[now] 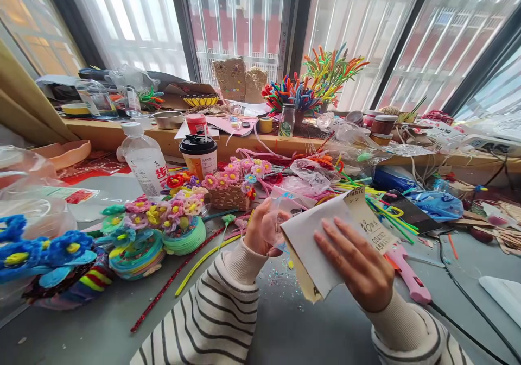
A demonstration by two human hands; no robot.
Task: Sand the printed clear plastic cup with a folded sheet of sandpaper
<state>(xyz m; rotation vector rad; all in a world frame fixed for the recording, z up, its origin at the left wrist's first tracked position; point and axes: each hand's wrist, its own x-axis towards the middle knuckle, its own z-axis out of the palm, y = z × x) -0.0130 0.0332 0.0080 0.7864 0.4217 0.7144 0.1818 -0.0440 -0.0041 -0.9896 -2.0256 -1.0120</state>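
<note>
Looks mid-job: folded white-and-beige abrasive-paper sheet [311, 245] above tabletop [280, 332], right hand [366, 264] gripping it, fingers laid across. Left hand [256, 229] curled around clear plastic piece [277, 225]. Neither set down yet.

Background: a row of tall, clear glass window panes [236, 6] spans the rear, divided by dark grey, straight frames [299, 28]. White vertical bars [345, 33] and reddish walling show outside. Pale daylight enters, brightest at the left-centre pane. A mustard-yellow fabric curtain [24, 90] hangs far left. A long, wood-coloured ledge [230, 145] runs beneath the windows, behind the flat, grey worktop [280, 332].
</note>
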